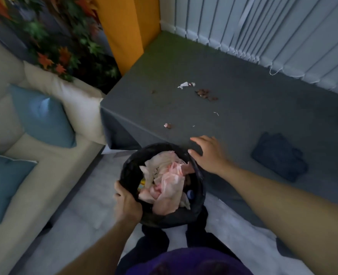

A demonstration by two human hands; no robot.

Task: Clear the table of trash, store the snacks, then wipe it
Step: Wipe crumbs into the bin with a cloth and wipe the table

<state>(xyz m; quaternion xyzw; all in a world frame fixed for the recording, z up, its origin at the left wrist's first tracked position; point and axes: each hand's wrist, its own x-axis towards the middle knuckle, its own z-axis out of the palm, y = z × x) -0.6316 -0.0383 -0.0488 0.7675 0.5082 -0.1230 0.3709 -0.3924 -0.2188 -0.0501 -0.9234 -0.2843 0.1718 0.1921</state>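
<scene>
Tissue-stuffed black bin (pixel 130 167) at grey table (pixel 243 120) strewn with scraps (pixel 203 92)

No text, label, brand, number or sign can be read anywhere in the frame. The one printed-looking surface, a yellow wrapper (pixel 142 183) inside the black bin (pixel 129 167) at lower centre, is too blurred and small to make out.

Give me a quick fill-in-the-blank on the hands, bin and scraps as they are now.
1. The left hand grips the bin by its ____.
2. The right hand is open over the table edge, holding ____.
3. The cloth lies to the ____ of the right hand.
4. The crumbs lie on the table, not yet in the ____.
Missing words: rim; nothing; right; bin.
</scene>
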